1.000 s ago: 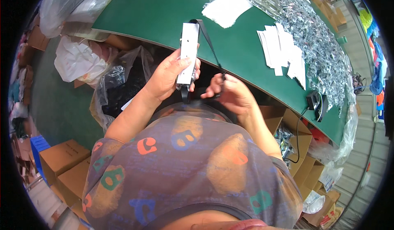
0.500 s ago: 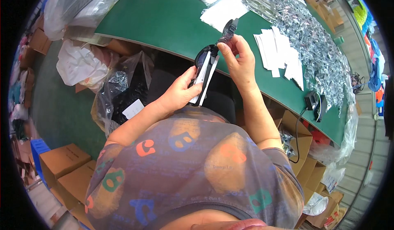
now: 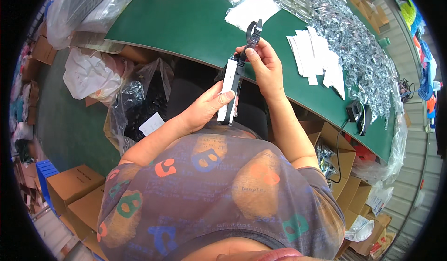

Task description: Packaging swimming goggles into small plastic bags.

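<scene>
Above my lap, at the table's near edge, I hold a black strap-like item point(image 3: 241, 61) with a curled loop at its upper end. A long white card strip point(image 3: 227, 86) lies along its lower part. My left hand point(image 3: 210, 103) is closed round the card and the strap's lower end, thumb on the white face. My right hand point(image 3: 266, 67) pinches the strap just under the loop between thumb and fingers. The item's exact kind cannot be made out, and part of it is hidden behind the fingers.
The green table point(image 3: 186, 33) carries white card strips point(image 3: 314, 56), a big heap of clear plastic packets point(image 3: 344, 42) and white packs point(image 3: 253, 12). A black device with a cable point(image 3: 356, 114) stands at right. Bagged black items point(image 3: 146, 98) and cardboard boxes point(image 3: 77, 182) are at left.
The item has turned, so the white card now faces up as one broad strip instead of two thin edges. The loop opens wider. My right hand has shifted slightly left.
</scene>
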Demonstrator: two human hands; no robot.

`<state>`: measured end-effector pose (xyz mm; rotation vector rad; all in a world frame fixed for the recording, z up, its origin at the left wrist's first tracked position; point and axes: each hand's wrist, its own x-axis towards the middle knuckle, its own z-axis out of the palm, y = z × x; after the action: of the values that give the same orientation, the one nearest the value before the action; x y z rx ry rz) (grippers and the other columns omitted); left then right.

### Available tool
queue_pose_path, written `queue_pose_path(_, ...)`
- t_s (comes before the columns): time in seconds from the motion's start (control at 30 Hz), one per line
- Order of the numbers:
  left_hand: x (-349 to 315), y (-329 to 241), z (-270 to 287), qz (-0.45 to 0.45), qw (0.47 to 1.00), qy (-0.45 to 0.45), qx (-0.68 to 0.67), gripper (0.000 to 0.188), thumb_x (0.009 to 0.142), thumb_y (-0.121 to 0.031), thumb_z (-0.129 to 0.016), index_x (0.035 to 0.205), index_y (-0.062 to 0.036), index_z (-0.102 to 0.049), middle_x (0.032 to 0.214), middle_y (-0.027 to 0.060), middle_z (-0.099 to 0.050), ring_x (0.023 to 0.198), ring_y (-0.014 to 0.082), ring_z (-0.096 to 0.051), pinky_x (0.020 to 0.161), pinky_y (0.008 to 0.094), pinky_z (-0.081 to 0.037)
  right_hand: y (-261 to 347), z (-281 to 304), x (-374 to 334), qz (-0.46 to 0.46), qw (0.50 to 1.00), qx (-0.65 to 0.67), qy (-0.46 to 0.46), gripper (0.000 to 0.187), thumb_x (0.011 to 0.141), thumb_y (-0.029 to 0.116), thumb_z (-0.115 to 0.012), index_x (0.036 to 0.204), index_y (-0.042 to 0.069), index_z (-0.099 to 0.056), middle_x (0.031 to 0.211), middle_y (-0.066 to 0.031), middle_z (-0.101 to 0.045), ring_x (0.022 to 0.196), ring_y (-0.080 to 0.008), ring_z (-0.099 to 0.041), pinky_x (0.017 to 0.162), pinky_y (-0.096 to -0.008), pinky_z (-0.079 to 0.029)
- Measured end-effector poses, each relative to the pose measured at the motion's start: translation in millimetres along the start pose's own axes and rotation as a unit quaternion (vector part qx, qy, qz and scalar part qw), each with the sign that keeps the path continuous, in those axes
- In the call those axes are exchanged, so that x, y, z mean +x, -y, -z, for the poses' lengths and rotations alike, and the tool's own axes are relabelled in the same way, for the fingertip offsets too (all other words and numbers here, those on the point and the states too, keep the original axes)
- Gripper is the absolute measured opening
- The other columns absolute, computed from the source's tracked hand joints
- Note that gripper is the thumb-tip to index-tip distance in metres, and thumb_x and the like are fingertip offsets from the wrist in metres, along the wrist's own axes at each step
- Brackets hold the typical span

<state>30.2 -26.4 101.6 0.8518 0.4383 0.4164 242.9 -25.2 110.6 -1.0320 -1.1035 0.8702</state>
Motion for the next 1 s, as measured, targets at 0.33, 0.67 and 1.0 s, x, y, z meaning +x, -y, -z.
queue_pose_path(0.33, 0, 10, 10, 0.010, 0.998, -0.008, 0.067, 0.033, 0.107, -0.028, -0.061, 0.131, -0.0076, -0.051, 0.104, 0.0029, -0.064, 0.090, 0.0115, -0.065, 0.079, 0.0286, -0.057, -10, 1, -9, -0.021, 1.000, -0.003, 0.000, 0.037, 0.105, 0.008, -0.061, 0.140, -0.001, -0.055, 0.113, -0.0088, -0.074, 0.107, -0.0129, -0.068, 0.097, -0.0296, -0.052)
queue_pose_path(0.67, -24, -17, 48, 0.256, 0.924, 0.139, -0.247, 0.043, 0.107, -0.025, -0.053, 0.142, -0.0002, -0.049, 0.105, 0.0134, -0.065, 0.082, 0.0217, -0.067, 0.049, 0.0302, -0.055, 50, 12, -14, 0.436, 0.624, -0.518, 0.390, 0.040, 0.090, 0.014, -0.063, 0.129, 0.010, -0.063, 0.129, -0.0098, -0.069, 0.127, -0.0257, -0.064, 0.097, -0.0399, -0.053)
queue_pose_path(1.0, -26, -24, 35, 0.260, 0.943, 0.081, -0.192, 0.049, 0.108, -0.039, -0.049, 0.137, 0.0001, -0.051, 0.102, 0.0123, -0.066, 0.083, 0.0195, -0.068, 0.047, 0.0271, -0.055, 45, 15, -14, 0.427, 0.596, -0.532, 0.424, 0.030, 0.095, 0.021, -0.060, 0.123, 0.010, -0.064, 0.122, -0.0112, -0.069, 0.123, -0.0260, -0.065, 0.087, -0.0348, -0.053)
